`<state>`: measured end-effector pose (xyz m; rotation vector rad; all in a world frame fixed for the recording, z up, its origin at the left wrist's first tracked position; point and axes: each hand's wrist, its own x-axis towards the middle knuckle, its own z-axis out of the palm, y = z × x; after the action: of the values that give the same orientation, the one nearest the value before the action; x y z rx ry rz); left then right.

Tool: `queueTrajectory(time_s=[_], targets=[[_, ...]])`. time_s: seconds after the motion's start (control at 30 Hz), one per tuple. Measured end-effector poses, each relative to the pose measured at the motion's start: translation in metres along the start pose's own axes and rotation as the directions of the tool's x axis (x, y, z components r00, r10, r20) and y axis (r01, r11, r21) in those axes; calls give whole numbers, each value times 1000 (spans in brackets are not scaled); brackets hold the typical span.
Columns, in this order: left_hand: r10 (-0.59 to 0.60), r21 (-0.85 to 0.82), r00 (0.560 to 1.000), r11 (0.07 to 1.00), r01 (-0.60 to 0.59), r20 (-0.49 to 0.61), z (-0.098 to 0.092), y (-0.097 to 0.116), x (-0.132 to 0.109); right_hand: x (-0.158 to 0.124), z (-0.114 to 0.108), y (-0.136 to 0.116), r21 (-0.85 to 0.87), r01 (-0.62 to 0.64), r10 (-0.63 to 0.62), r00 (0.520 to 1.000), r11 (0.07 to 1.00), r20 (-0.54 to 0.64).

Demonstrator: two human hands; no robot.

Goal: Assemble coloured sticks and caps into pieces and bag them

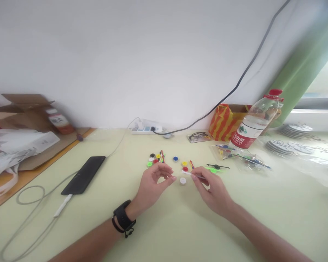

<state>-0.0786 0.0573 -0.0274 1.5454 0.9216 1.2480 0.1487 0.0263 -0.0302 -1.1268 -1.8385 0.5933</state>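
My right hand (pixel 211 187) pinches a thin white plastic strip (pixel 186 173) between thumb and fingers, its tip pointing left. Just below that tip a white round disc piece (pixel 183 181) stands on the table, touched by neither hand. My left hand (pixel 155 180), wearing a black wristband, is held to the left of the disc with its fingers curved and thumb apart; nothing shows between them. Around the hands lie a red disc (pixel 185 169), a yellow disc (pixel 184 163), a blue disc (pixel 175 159) and a black arrow piece (pixel 218 166) with a round centre.
Behind my left hand are several coloured discs and arrows (pixel 161 156). Bagged parts (pixel 243 159), a large water bottle (pixel 250 125) and a striped bag (pixel 224 122) stand right. A power strip (pixel 146 129) lies by the wall, a corded phone (pixel 83 175) left.
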Motion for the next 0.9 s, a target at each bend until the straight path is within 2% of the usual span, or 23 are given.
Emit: queueTrajectory(time_s=[0.1,0.17,0.3,0.47,0.77,0.9], targets=[[-11,84,1000,996,12,-14,-3,-7,3,4,-4,6,-21,-61,60,997,998,-44],[-22,97,999,995,24,-24,-3,-11,4,5,-4,10,-45,-86,85,996,995,-24],[-62,55,997,996,64,-37,-5,-17,6,5,-3,14,-175,-9,26,995,985,97],[-104,35,993,994,106,-57,-5,-18,6,3,-1,17,-287,98,-10,957,953,291],[-63,106,990,993,50,123,2,-10,-3,5,-4,16,-242,92,-16,954,966,299],[-51,117,989,992,34,137,5,-8,-6,5,-4,16,-229,95,-20,951,969,308]])
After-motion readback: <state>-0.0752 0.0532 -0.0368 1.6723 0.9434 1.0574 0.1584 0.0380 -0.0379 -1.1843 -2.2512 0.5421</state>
